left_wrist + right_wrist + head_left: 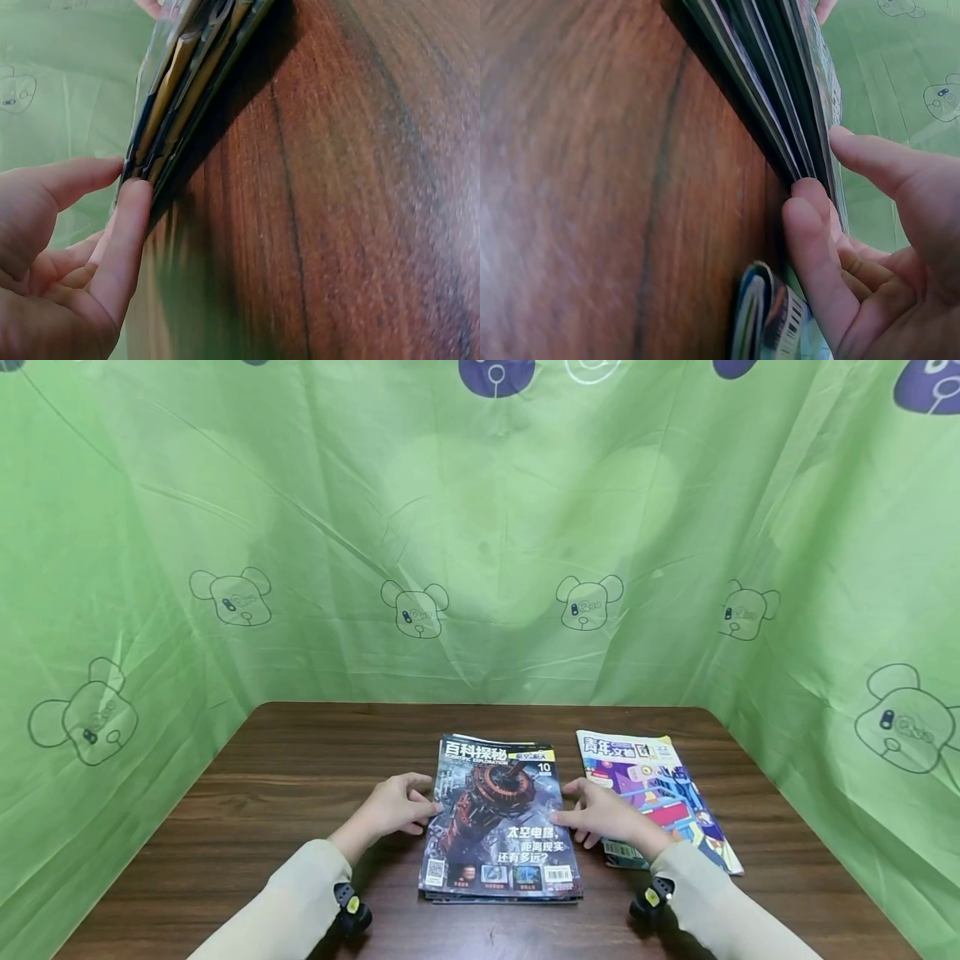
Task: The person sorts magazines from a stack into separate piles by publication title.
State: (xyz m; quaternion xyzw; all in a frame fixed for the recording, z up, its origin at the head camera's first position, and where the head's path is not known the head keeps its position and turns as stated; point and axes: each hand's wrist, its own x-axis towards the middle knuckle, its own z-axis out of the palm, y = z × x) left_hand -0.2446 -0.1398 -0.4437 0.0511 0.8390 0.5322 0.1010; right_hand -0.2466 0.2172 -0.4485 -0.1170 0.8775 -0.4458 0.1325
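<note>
On the worktop, a stack of magazines

Left hand and right hand each have their grip clamped on opposite edges of the stack; another magazine lies just right of it.

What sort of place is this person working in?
Probably a curtained-off recording booth: green cartoon-printed sheeting hangs behind and beside a wooden table holding a magazine stack, and a black device sits at each wrist.

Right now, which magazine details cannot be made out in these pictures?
Head view: lower covers in the stack, hidden by the top magazine.
Head view: part of the other magazine, hidden by the right hand.
Right wrist view: much of that magazine, cut off by the bottom edge.
</note>
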